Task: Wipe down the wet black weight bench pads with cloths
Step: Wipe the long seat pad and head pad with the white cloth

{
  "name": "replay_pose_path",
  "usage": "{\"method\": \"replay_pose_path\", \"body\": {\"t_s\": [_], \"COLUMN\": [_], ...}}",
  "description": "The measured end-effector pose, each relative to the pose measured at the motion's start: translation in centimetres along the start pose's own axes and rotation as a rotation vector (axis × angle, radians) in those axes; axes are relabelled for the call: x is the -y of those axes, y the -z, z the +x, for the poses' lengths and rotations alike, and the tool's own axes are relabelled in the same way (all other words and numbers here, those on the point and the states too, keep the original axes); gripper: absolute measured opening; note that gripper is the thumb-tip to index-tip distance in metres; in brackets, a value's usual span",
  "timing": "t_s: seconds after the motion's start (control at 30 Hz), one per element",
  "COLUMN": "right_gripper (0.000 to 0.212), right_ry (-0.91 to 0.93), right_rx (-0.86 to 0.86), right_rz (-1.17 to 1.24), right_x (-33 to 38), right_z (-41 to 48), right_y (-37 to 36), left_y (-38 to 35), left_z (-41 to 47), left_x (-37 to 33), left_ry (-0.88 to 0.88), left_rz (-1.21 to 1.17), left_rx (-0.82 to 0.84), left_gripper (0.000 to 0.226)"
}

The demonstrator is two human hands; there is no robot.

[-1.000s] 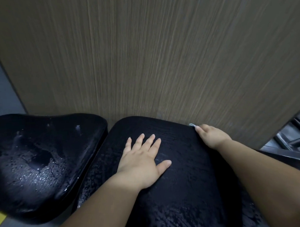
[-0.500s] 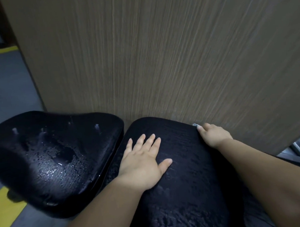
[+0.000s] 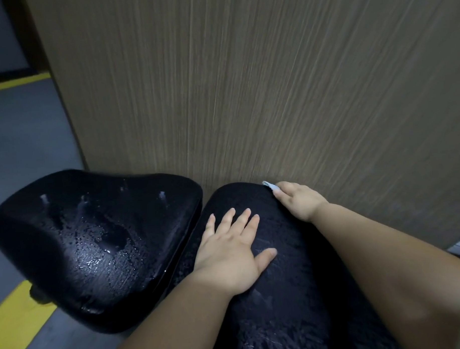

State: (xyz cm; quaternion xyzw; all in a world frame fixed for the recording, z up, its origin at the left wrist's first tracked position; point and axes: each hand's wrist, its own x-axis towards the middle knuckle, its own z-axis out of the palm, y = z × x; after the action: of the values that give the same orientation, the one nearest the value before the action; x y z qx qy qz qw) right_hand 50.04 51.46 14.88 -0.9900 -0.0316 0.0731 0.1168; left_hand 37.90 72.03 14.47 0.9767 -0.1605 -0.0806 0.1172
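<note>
Left hand (image 3: 231,252) lies flat, fingers spread wide, on the wet back pad (image 3: 293,297); right hand (image 3: 299,202) grips a pale cloth (image 3: 268,185) at its far edge.

Black droplet-speckled pads (image 3: 95,244), brown wood-grain panel (image 3: 247,95), yellow-striped grey floor (image 3: 16,129)
</note>
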Motion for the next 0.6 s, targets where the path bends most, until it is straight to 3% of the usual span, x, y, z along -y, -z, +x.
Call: {"method": "replay_pose_path", "body": {"t_s": [0.3,0.47,0.6], "right_gripper": [0.048,0.051,0.048], "right_ry": [-0.280,-0.340,-0.259], "right_rx": [-0.028,-0.046,-0.037], "right_rz": [-0.034,-0.096,-0.100], "right_x": [-8.0,-6.0,-2.3], "right_z": [-4.1,-3.3,-1.9], "right_y": [1.3,1.0,0.8], "left_y": [0.2,0.0,-0.2], "left_z": [-0.6,-1.4,-1.5], "left_x": [1.2,2.4,2.6], "left_ry": [0.026,0.018,-0.019], "left_rz": [-0.012,-0.028,-0.030], "left_rx": [0.025,-0.018,-0.044], "left_gripper": [0.075,0.075,0.075]}}
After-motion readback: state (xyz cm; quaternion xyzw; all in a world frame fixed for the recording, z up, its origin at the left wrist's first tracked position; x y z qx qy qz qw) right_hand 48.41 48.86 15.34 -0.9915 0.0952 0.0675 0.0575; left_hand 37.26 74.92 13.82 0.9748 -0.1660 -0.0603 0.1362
